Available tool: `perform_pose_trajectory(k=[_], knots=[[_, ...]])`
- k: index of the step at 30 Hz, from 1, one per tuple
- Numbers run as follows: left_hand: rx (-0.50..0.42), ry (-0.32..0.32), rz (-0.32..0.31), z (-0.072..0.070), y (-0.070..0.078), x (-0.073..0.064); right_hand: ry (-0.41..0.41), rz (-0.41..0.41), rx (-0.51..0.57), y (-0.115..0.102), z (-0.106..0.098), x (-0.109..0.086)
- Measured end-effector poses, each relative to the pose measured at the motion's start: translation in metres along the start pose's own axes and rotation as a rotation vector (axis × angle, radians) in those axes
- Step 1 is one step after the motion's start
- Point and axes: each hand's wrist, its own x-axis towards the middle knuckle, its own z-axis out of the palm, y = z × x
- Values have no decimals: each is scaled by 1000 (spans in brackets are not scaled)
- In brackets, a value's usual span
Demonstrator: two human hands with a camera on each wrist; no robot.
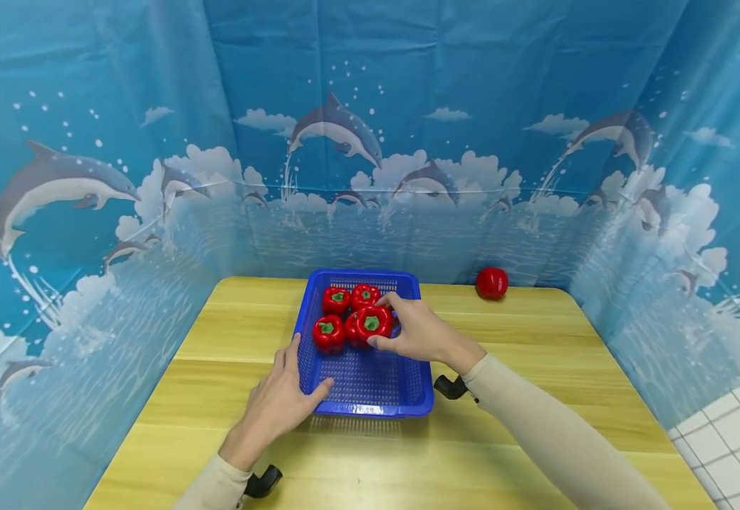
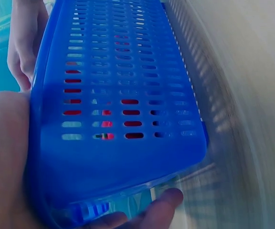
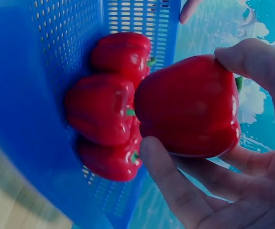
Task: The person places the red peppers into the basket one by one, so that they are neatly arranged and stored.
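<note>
A blue plastic basket (image 1: pixel 365 409) with perforated walls stands on the table. My right hand (image 1: pixel 422 333) grips a glossy red bell pepper (image 3: pixel 187 107) between thumb and fingers; its green stem points up in the head view. Below it, several more red bell peppers (image 3: pixel 99 109) sit together toward the back left of the basket, one partly hidden by the held one. My left hand (image 1: pixel 278 398) is at the basket's front-left corner, fingers extended along the left side and thumb over the rim. In the left wrist view, the perforated basket wall (image 2: pixel 109 162) lies between thumb and fingers.
The basket rests on a yellow wood-grain table (image 1: pixel 230 382). A separate round red object (image 1: pixel 492 283), like a pepper, lies near the table's back right edge. Blue dolphin-print curtains (image 1: pixel 370 234) hang close around the back and sides. White tiles (image 1: pixel 733 432) show at the lower right.
</note>
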Motion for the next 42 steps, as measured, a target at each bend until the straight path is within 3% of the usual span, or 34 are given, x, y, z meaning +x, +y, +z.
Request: perform_pose_trajectory(k=[14,30,42], knots=[[-9,8,-31,2,0,-4,-164,-15,-21,-12,28,17],[0,17,-34,5,-2,-4,-244,-86,-22,-19,54,37],[-1,14,-40,6,-2,-3,-288,-44,10,-22,70,45]])
